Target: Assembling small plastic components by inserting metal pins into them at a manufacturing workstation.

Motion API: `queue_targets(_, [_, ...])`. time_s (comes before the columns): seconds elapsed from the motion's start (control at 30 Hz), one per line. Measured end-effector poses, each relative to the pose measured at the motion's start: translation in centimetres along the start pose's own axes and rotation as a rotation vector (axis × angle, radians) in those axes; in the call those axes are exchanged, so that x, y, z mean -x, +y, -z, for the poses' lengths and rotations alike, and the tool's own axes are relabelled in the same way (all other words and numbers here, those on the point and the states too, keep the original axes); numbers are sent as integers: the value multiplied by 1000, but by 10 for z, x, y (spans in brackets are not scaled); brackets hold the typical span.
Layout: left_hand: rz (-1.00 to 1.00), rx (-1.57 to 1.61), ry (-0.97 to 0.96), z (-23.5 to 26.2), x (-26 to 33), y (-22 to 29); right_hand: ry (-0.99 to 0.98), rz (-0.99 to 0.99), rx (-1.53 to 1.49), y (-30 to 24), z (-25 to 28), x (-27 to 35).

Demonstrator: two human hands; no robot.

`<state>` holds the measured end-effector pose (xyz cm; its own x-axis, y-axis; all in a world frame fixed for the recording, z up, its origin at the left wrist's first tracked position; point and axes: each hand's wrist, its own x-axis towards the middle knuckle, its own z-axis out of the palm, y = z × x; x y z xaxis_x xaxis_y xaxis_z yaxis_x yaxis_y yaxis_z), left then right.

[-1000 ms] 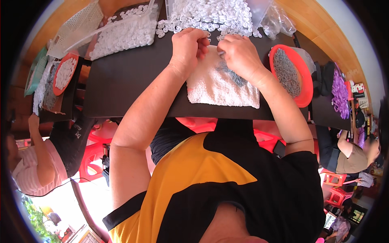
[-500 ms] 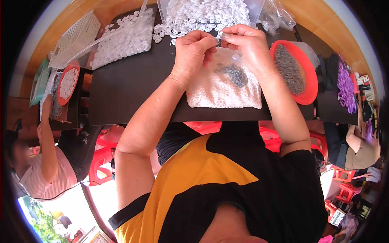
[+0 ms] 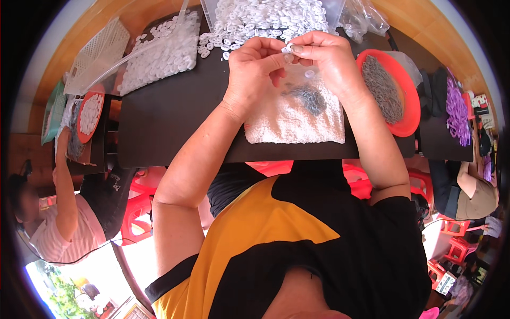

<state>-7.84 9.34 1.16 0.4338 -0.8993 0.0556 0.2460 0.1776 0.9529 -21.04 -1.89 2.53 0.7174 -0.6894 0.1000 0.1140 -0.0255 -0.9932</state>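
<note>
Over the towel, my left hand [image 3: 254, 69] and my right hand [image 3: 328, 61] meet fingertip to fingertip, both pinched closed. Between them is a small white oval piece [image 3: 288, 48], held in the right fingertips. A small translucent disc [image 3: 288, 58] shows at the left thumb tip. Below lies a pale pink towel [image 3: 281, 125] with a loose pile of thin grey pieces [image 3: 309, 100] on it. Another small clear disc [image 3: 309, 74] lies near the towel's far edge. The fingers partly cover what they grip.
A clear bin of white oval pieces [image 3: 271, 16] stands at the back, some spilled before it. Left is a clear bag of white pieces [image 3: 162, 56]; right, a red bowl [image 3: 408, 114] of grey pieces. Co-workers sit at both sides, near a red dish [image 3: 85, 127] and purple strips [image 3: 458, 111].
My left thumb has shifted and a translucent disc now shows at its tip. The white piece shows more clearly at my right fingertips. My hands stay together above the towel.
</note>
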Motion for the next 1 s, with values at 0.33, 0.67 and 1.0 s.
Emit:
queue_targets(0.33, [-137, -126, -96, -5, 6, 1, -233, -56, 10, 1, 22, -5])
queue_targets(0.67, [-172, -79, -51, -7, 7, 0, -233, -115, -32, -3, 16, 0])
queue_targets(1.0, [-139, 15, -68, -4, 7, -1, -211, -78, -14, 1, 11, 6])
